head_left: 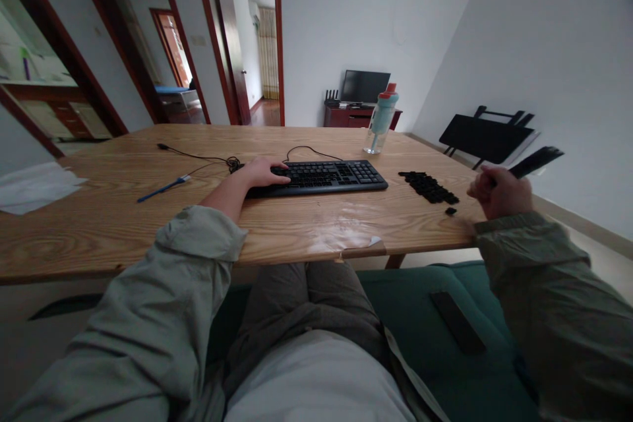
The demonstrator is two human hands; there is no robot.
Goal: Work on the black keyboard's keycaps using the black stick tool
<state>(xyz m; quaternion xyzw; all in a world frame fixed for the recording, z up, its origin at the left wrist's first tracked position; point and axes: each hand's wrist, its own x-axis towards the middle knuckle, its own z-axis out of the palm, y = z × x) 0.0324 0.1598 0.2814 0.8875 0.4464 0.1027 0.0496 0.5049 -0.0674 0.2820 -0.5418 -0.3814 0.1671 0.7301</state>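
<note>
A black keyboard [341,178] lies on the wooden table, and some of its keys look removed. My left hand [260,173] rests on its left end, fingers spread over the keys. Off the table's right side, my right hand [502,191] is raised and wrapped round a black object [538,159], perhaps a brush, whose far end points up and right. Loose black keycaps [428,186] form a pile right of the keyboard, with a single keycap [450,211] just in front of them.
A bottle [382,120] stands behind the keyboard. To the left lie a blue brush [163,189], a coiled cable [232,162] and white paper [37,188]. A dark phone-like object [457,322] is on the green seat [395,297].
</note>
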